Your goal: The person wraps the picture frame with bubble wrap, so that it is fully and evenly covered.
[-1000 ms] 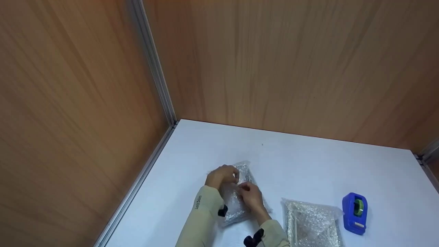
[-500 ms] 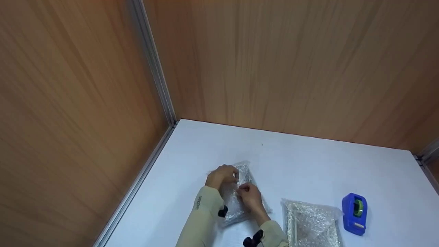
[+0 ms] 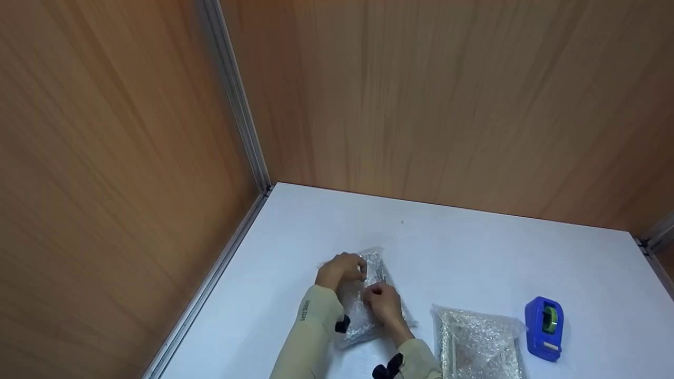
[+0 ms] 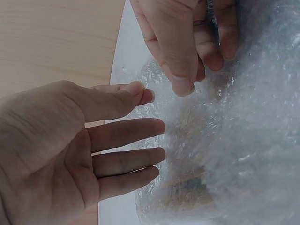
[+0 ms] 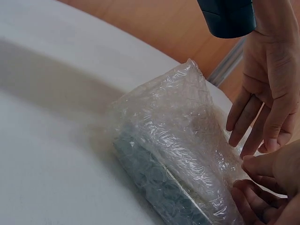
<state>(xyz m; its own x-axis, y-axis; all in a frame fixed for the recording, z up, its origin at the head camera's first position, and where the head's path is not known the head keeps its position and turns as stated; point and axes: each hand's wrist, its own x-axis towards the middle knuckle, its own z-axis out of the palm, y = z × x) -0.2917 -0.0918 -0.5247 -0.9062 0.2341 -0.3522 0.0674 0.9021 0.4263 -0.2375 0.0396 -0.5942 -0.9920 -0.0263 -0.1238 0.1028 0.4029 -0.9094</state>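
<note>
A flat package in clear bubble wrap point(image 3: 376, 266) lies on the white table under both hands. My left hand point(image 3: 341, 269) is at its left side. In the left wrist view the left thumb and index fingertip point(image 4: 140, 93) pinch together at the wrap, the other fingers stretched out over it. My right hand point(image 3: 385, 302) is close by on the near right, its thumb and index finger meeting in a pinch over the wrap; in the right wrist view its other fingers point(image 5: 253, 201) are curled. Something dark shows through the wrap along one side point(image 5: 161, 185).
A second bubble-wrapped package point(image 3: 479, 342) lies on the table point(image 3: 474, 252) at right. Beside it stands a blue tape dispenser point(image 3: 545, 327) with a greenish roll. Wood-grain panels point(image 3: 421, 105) rise behind and at the left, with a metal rail point(image 3: 237, 95) in the corner.
My right hand has drawn slightly down and away from the left fingers. The left hand, both packages and the tape dispenser have stayed in place.
</note>
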